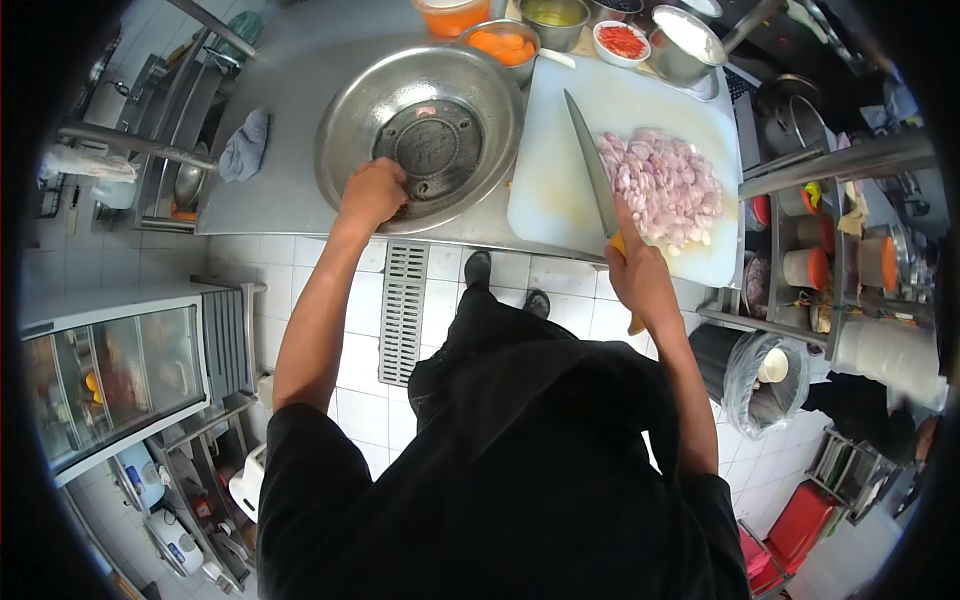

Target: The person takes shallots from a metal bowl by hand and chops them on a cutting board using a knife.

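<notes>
A wide stainless steel bowl [345, 110] stands on the counter, wet inside and holding no food that I can make out. My left hand [376, 190] reaches over its near rim with curled fingers inside; whatever they grip is hidden. My right hand [640, 272] is wrapped round the yellow handle of a large kitchen knife [592, 165], its index finger stretched along the blade. The blade lies over the white cutting board [550, 170], pointing away from me. Just right of the blade is a spread pile of sliced shallots [668, 190].
Behind the board are bowls of sliced carrots [503, 46], red chilli strips [622, 42] and white contents [688, 36]. A grey cloth [244, 147] lies at left. Below right is a lined bin [768, 375]; a person in dark clothing [865, 415] is farther right.
</notes>
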Demonstrator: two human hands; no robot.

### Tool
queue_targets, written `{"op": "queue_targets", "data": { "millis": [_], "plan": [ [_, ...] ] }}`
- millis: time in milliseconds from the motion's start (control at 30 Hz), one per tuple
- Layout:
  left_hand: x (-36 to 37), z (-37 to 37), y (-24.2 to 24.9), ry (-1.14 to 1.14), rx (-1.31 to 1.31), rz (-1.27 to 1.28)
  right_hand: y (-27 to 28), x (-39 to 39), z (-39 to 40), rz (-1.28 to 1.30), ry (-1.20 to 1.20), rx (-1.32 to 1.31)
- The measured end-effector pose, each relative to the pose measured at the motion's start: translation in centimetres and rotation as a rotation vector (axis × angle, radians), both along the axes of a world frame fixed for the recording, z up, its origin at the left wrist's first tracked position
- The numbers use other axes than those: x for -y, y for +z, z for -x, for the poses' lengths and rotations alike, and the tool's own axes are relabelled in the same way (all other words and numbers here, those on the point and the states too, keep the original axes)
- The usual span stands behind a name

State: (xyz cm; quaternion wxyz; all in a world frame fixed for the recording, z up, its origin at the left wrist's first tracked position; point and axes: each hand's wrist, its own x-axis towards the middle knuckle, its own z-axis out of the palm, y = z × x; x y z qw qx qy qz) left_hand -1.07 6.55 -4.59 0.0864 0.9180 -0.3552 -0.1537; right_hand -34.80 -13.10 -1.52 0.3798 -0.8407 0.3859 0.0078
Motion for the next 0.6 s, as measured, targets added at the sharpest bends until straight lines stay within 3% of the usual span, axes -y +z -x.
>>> {"op": "queue_targets", "data": {
  "millis": [200, 300, 400, 500, 600],
  "plan": [
    [1.3, -0.7, 0.0, 0.022, 0.029, 0.100, -0.4, 0.3, -0.4, 0.057, 0.010, 0.002],
    [3.7, 2.9, 4.5, 0.065, -0.048, 0.510, -0.3, 0.3, -0.4, 0.058, 0.002, -0.012],
    [7.4, 9.8, 7.6, -0.149, -0.048, 0.693, -0.4, 0.2, -0.5, 0.066, 0.014, -0.014],
    [11.0, 14.3, 2.9, -0.287, -0.049, 0.722, -1.1, 0.4, -0.4, 0.097, 0.035, 0.025],
    [13.9, 15.5, -2.1, -0.246, 0.033, 0.689, -1.1, 0.1, -0.1, 0.104, 0.039, 0.044]
  ]
}}
